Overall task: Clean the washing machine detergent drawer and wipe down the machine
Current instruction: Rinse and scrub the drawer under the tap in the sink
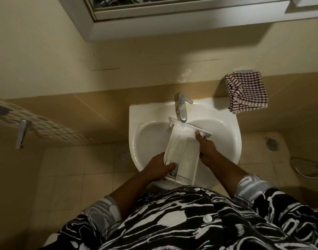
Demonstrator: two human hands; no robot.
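A white plastic detergent drawer point(181, 147) lies tilted over the white wash basin point(147, 134), its front panel up under the chrome tap point(182, 109). My left hand point(158, 167) grips the drawer's near left corner. My right hand point(207, 148) holds its right side, with the thumb pressed inside near the front panel. The drawer shows long open compartments. Whether water runs from the tap I cannot tell. The washing machine is not in view.
A checked brown-and-white cloth point(246, 92) hangs on the wall right of the basin. A mirror cabinet point(172, 13) hangs above. A patterned towel on a rail point(37, 127) is at the left. Floor drains point(123, 156) and a hose point(308, 168) lie on the tiled floor.
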